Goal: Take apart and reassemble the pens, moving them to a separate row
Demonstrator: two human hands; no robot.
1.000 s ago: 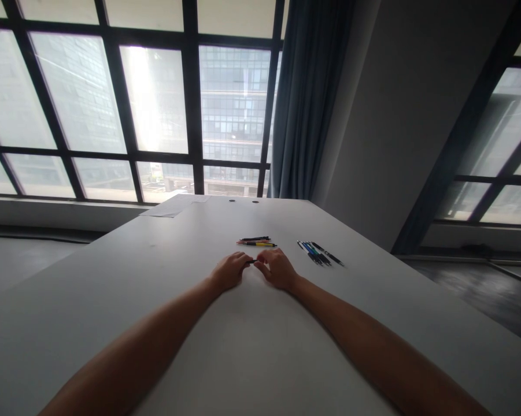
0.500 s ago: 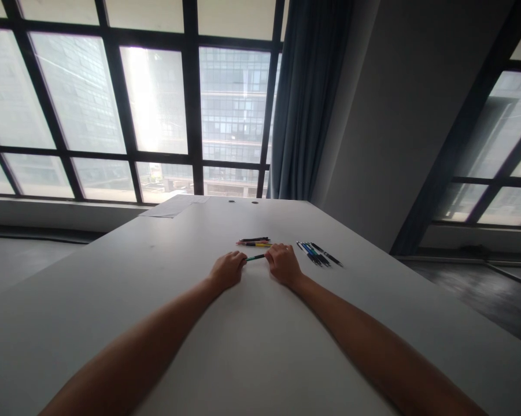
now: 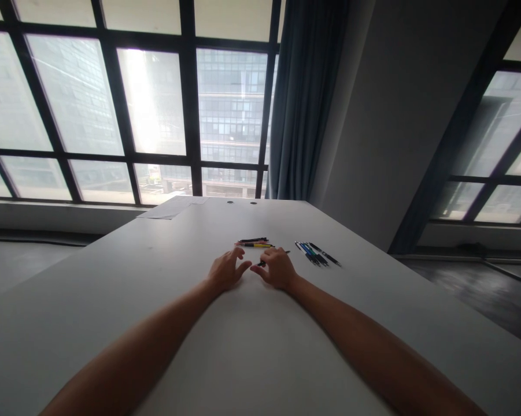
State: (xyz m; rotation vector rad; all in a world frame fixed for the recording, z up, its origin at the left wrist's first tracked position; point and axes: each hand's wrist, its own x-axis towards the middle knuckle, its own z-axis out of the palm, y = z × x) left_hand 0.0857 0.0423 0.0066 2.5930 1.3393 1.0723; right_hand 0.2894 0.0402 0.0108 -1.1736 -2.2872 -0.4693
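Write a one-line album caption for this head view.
Right hand holds a pen on the table; open left hand rests beside it.

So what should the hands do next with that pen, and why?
Probably carry the dark pen to one of the two pen rows and lay it down. The right hand pinches it just above the table, while the left hand is open beside it, holding nothing. One row of pens lies just beyond the hands, another group to the right, so the nearer row looks easiest.

Most of the dark pen [image 3: 262, 263] hidden inside the right hand [image 3: 277, 268]
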